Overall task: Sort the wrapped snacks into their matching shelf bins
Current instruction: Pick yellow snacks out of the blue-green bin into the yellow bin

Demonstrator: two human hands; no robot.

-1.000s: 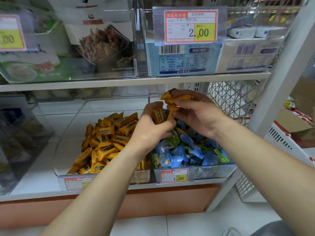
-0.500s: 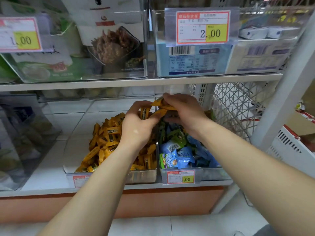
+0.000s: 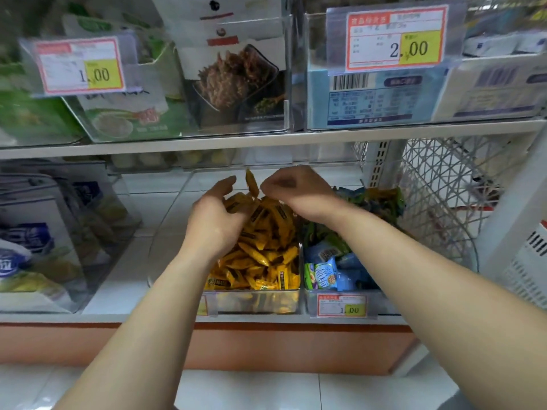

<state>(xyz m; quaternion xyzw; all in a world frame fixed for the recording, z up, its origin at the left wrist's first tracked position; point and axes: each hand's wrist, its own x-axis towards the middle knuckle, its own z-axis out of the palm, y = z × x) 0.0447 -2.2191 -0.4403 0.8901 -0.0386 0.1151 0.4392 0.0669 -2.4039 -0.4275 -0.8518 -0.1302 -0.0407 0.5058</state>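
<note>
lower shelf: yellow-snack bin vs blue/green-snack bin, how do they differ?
The yellow-snack bin holds slim yellow wrappers; the blue/green-snack bin holds broader blue and green packets. The yellow-snack bin's label is mostly hidden behind the left forearm; the blue/green-snack bin's price tag reads 1.00 in full. Both are clear plastic and sit side by side on the lower shelf.

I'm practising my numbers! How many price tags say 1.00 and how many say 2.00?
1.00 price tags: 2
2.00 price tag: 1
Total: 3 readable tags. A fourth tag on the yellow snack bin is mostly hidden, so its price can't be read.
</note>
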